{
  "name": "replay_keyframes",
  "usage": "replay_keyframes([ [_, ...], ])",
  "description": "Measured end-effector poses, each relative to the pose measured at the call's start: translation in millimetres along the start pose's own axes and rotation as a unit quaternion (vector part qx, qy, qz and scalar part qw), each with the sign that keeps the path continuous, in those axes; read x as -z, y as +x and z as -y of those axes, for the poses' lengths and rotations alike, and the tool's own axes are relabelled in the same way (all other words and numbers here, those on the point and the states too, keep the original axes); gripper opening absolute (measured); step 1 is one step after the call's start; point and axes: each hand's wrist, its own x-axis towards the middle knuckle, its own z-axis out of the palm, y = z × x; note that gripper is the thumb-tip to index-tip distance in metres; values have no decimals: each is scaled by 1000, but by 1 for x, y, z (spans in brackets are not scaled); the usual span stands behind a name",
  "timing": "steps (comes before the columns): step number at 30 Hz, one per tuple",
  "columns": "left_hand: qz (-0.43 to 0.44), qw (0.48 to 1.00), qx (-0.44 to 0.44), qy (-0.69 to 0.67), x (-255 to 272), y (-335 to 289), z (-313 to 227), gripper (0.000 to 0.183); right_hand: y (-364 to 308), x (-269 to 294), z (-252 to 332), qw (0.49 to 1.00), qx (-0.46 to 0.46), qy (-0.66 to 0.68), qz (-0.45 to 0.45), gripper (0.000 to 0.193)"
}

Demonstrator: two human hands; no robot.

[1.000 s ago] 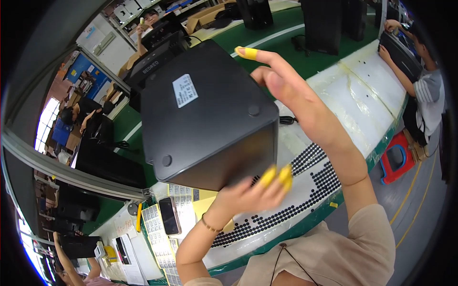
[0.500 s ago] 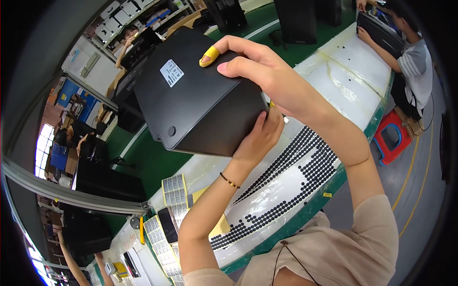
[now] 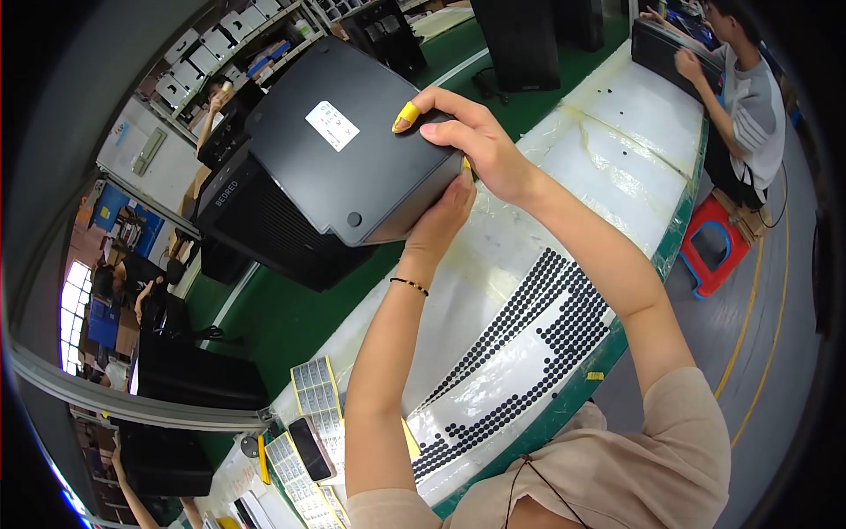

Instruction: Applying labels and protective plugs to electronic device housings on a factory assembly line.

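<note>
A black case (image 3: 304,163) is held up and tilted over the bench, its flat base panel toward me. A white label (image 3: 332,125) sits on that panel, and a round black foot (image 3: 354,219) sits near its lower corner. My left hand (image 3: 442,216) supports the case's near side from below, most of its fingers hidden. My right hand (image 3: 480,141) grips the right edge, with the thumb and a yellow-covered fingertip on the panel. Behind this case stands another black unit (image 3: 264,225) with a ribbed face; I cannot tell whether the two are joined.
Sheets of round black pads (image 3: 529,353) lie on the white bench (image 3: 480,242). Label sheets (image 3: 295,467) and a phone (image 3: 310,448) lie at lower left. A co-worker (image 3: 749,115) handles a black case at far right, near a red stool (image 3: 705,251). Black cases (image 3: 520,44) stand beyond.
The case has turned so its base panel faces me more squarely and its near side shows less. Both hands have shifted with it. More of the ribbed black unit behind shows.
</note>
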Motion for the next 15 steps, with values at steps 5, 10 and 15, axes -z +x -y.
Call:
replay_keyframes([
  [5, 17, 971, -2, -238, -19, -14, -2, 33, 27, 13, -38, 999, -3, -36, -11, 22],
  [10, 62, 850, 142, -503, 21, -21, -8, 50, 77, 57, -80, 996, -46, -1, -82, 27],
  [15, 135, 668, 235, -694, 82, -46, -50, 42, 128, 55, -123, 988, -104, -30, -114, 32],
])
